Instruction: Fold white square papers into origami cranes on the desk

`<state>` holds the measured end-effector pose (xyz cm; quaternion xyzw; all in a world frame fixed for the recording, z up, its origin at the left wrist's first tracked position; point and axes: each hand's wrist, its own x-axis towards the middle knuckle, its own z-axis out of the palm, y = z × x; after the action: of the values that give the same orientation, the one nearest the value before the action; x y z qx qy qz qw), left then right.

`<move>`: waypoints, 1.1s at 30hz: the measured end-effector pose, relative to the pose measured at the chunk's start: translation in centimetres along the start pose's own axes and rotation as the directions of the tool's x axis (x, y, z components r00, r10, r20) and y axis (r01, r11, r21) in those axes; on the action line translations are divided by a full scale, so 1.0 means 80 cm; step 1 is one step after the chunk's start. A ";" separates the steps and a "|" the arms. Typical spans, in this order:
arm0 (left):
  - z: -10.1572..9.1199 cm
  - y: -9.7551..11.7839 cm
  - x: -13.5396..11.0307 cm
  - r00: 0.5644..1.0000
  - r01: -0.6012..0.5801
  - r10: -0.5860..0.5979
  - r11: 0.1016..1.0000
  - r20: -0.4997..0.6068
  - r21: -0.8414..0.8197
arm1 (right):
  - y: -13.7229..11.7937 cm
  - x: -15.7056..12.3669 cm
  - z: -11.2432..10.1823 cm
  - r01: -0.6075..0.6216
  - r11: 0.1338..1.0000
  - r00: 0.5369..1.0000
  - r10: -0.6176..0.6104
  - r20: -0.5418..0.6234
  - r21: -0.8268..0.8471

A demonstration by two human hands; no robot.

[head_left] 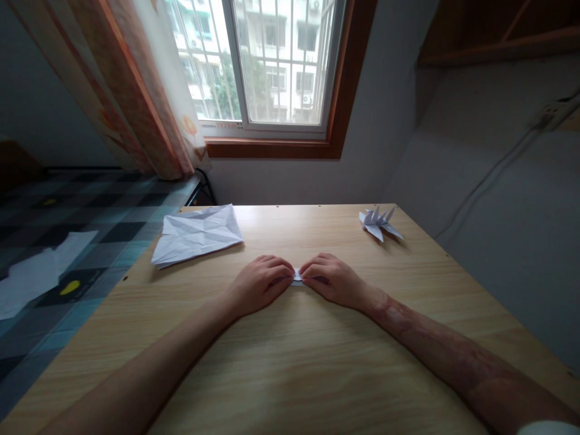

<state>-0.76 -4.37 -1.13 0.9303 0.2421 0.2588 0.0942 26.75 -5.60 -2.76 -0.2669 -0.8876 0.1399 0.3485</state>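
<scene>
A small piece of folded white paper lies on the wooden table, mostly covered by my fingers. My left hand grips its left end, thumb below and fingers curled over the top. On the opposite end, my right hand holds the paper in a similar pinch. Only a narrow strip shows between the two hands, so the shape of the fold cannot be made out.
Creased white sheets lie at the table's back left. Several folded paper cranes cluster at the back right. Left of the table is a bed with a checked cover and more white paper. A window stands beyond.
</scene>
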 end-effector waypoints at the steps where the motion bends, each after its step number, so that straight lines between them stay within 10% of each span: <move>1: 0.000 -0.001 0.000 1.000 0.000 0.000 1.000 -0.001 0.002 | 0.001 0.000 0.000 -0.011 1.000 1.000 0.011 -0.006 0.005; 33: 0.006 -0.003 0.001 0.999 0.040 -0.039 0.998 -0.023 0.041 | -0.017 0.004 0.009 -0.243 0.948 0.963 0.260 -0.064 0.206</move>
<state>-0.55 -4.18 -1.55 0.9242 0.2668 0.2621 0.0775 25.54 -6.59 -2.56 -0.3482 -0.8114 0.2581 0.3922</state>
